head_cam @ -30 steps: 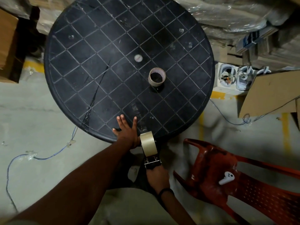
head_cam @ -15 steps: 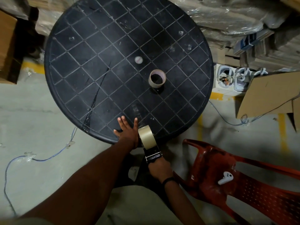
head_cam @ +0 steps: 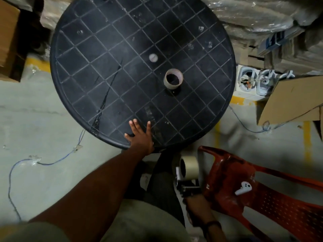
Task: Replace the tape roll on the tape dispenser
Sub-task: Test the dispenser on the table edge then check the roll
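- The left hand lies flat on the near edge of the round black desk, arm stretched straight out, fingers wide and straight, thumb splayed to the right
- The right hand is low beside the person's leg, below the desk's near edge, fingers curled round the handle of the tape dispenser
- The full tape roll sits on the dispenser, off the desk, just beside the red chair
- An empty tape core stands upright near the desk's middle, toward its right edge
- No writing can be read
- Against half a second earlier, the dispenser has dropped from the desk's near edge and away from the left hand, which stays planted
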The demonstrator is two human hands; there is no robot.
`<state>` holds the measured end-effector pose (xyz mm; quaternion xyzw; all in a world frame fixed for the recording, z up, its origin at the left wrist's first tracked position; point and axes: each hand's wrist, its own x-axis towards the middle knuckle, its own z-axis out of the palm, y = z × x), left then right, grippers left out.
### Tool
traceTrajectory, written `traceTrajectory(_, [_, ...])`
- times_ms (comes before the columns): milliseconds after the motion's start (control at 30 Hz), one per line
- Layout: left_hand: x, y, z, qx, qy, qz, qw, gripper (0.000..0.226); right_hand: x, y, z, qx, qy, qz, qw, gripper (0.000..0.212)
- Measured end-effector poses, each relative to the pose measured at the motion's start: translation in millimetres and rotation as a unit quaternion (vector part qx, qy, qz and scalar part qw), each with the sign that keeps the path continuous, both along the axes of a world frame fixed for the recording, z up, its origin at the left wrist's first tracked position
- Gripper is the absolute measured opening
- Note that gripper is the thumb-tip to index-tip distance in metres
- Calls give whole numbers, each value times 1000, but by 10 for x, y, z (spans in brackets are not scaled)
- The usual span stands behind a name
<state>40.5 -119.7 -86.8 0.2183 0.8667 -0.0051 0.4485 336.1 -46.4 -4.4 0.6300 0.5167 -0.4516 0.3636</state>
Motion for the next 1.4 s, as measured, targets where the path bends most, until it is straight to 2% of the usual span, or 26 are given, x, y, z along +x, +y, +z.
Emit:
traceTrajectory(67, [-5,-8,22,6,5,-6,1000,106,-339,114,354,-10,0,-11,1000,41])
traceTrajectory(133, [-4,-18,33,-7,13,-18,1000,108,-598,297,526,-32,46,-79,995,41])
traceTrajectory(200, [-59,-4,108,-19,3,-33,999,117,-861,421,600,-21,92,-94,991,35])
traceTrajectory(267, [-123,-5,215,-18,-28,-33,999,119,-1041,462,596,-48,114,-83,989,29])
traceTrajectory(333, [-204,-32,360,-3,-58,-10,998,111,-1314,466,717,-62,130,-64,987,26])
traceTrajectory(467, [-276,-112,599,42,-62,58,995,104,-1779,463,840,-67,183,-37,980,27])
traceTrajectory(533, [-283,-87,724,102,-48,88,990,104,-1951,512,905,-88,203,-26,975,24])
traceTrajectory(600, [-319,-8,883,182,-54,135,973,102,-2105,608,1001,-137,204,-35,969,17])
traceTrajectory(633, [-344,35,959,212,-51,170,961,94,-2166,684,1016,-164,201,-38,965,14])
traceTrajectory(733, [-441,146,1068,268,-10,271,925,54,-2320,995,977,-236,188,-21,953,20])
traceTrajectory(800, [-496,244,1220,284,-31,340,896,35,-2437,1211,961,-274,177,2,945,23])
traceTrajectory(867, [-540,360,1422,291,-99,432,848,36,-2556,1393,964,-289,172,50,940,17])
traceTrajectory(933, [-572,430,1495,310,-133,490,804,36,-2664,1539,984,-269,184,97,940,8])
traceTrajectory(967, [-586,449,1534,318,-128,505,792,37,-2714,1608,1009,-256,197,115,939,9])
traceTrajectory(1067, [-605,527,1645,324,-49,540,775,41,-2860,1770,1114,-214,257,163,928,20])
traceTrajectory(1100, [-603,574,1696,324,-23,544,773,43,-2907,1807,1142,-173,283,193,924,25])
traceTrajectory(1167, [-606,682,1838,312,39,533,785,46,-2981,1858,1219,-15,315,308,898,42])
traceTrajectory(1233, [-633,781,2022,290,106,515,800,48,-2993,1868,1315,145,330,398,844,62])
traceTrajectory(1300, [-659,865,2269,258,177,492,812,50,-2987,1850,1398,221,335,424,812,72])
traceTrajectory(1400, [-691,877,2533,250,243,455,820,57,-2967,1810,1485,293,353,447,768,66])
